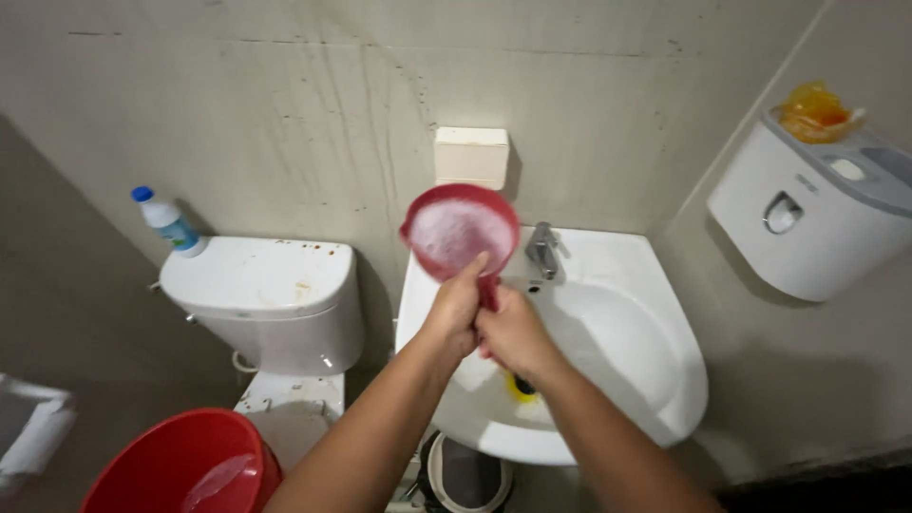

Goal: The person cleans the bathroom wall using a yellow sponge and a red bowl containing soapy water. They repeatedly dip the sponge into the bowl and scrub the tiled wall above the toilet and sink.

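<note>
Both my hands hold a red plastic dipper [460, 231] by its handle over the left part of a white wash basin [622, 328]. The dipper's bowl is full of white foam and is tilted towards me. My left hand [455, 306] grips the handle just under the bowl, thumb up against it. My right hand [516, 334] wraps the handle lower down, touching the left hand. A yellow drain piece [521, 388] shows in the basin under my right wrist.
A chrome tap [542, 249] stands at the basin's back. A white toilet cistern [261, 290] is to the left, with a blue-capped bottle [167, 221] on it. A red bucket [180, 465] with foam sits bottom left. A white paper dispenser [807, 218] hangs on the right wall.
</note>
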